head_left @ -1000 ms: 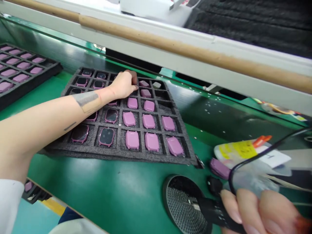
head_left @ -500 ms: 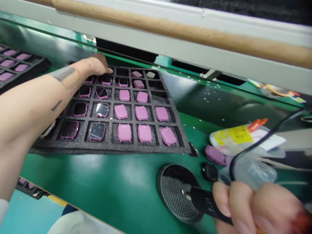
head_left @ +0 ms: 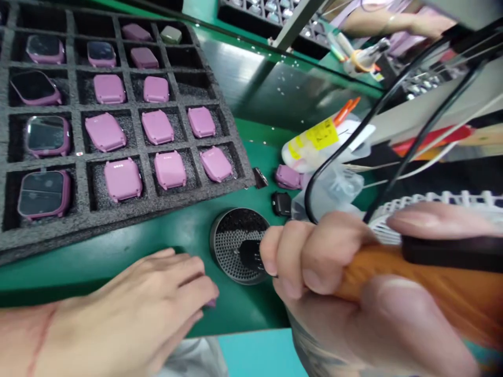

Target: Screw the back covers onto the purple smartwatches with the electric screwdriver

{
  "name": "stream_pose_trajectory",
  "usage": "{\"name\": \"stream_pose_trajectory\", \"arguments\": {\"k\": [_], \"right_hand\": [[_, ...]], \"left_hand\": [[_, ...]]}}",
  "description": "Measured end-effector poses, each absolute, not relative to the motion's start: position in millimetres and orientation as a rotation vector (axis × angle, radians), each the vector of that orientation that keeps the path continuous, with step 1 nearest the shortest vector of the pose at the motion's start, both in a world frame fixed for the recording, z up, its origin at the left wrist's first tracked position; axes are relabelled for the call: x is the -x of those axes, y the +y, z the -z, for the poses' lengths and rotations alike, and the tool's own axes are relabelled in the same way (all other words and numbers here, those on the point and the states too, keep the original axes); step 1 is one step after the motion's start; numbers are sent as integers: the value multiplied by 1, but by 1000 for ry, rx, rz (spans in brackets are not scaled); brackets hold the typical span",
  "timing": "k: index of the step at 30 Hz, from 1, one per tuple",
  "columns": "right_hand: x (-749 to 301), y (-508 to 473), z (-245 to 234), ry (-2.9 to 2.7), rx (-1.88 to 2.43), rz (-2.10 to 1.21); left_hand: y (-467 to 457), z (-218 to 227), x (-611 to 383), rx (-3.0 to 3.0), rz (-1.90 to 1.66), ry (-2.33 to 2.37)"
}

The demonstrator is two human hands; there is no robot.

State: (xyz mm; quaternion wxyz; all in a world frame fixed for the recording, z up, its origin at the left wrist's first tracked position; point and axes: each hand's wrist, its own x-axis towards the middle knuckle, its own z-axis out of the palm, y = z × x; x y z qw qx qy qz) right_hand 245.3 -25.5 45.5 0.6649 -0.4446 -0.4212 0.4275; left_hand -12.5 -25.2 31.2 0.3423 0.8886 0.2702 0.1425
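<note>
My left hand [head_left: 173, 293] is closed just above the front of the green bench. A sliver of a purple watch case [head_left: 211, 302] shows under its fingertips; the rest is hidden by the hand. In my right hand [head_left: 314, 262] is an electric screwdriver [head_left: 377, 272] with an orange body, a black lever and a black nose. The nose points left over a round dish with a perforated plate [head_left: 230, 251]; its tip is hard to make out. Behind my left hand lies a black foam tray [head_left: 188, 193] holding several purple watch cases [head_left: 122, 179], some with dark screens up.
Right of the tray are a purple case [head_left: 288, 177], a small black piece [head_left: 281, 203] and a white bottle with yellow labels [head_left: 314, 141]. A black cable [head_left: 341, 152] hangs above them. Another person's arm [head_left: 393, 23] shows beyond the bench.
My left hand has come back from the tray's far side to the bench front, with a purple case under its fingers. The view has swung right; my right hand still grips the screwdriver.
</note>
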Motion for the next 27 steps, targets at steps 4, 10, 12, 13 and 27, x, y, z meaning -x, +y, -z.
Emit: {"name": "stream_pose_trajectory", "arguments": {"k": [4, 10, 12, 13, 27], "right_hand": [[-247, -27, -53, -942, 1046, -986], [-251, -20, -59, -1167, 908, -1065], [-252, -16, -56, -1231, 823, -1105], [-252, -14, -55, -1248, 800, -1111], [-242, -12, -46, -1325, 806, -1100]], "left_hand": [[-16, -12, -4, -2449, -374, 729], [1, -18, -9, -2216, -180, 677], [2, -17, -8, -2224, -202, 681], [1, -16, -6, -2252, -230, 676], [-15, -3, 13, -2629, -555, 637]]}}
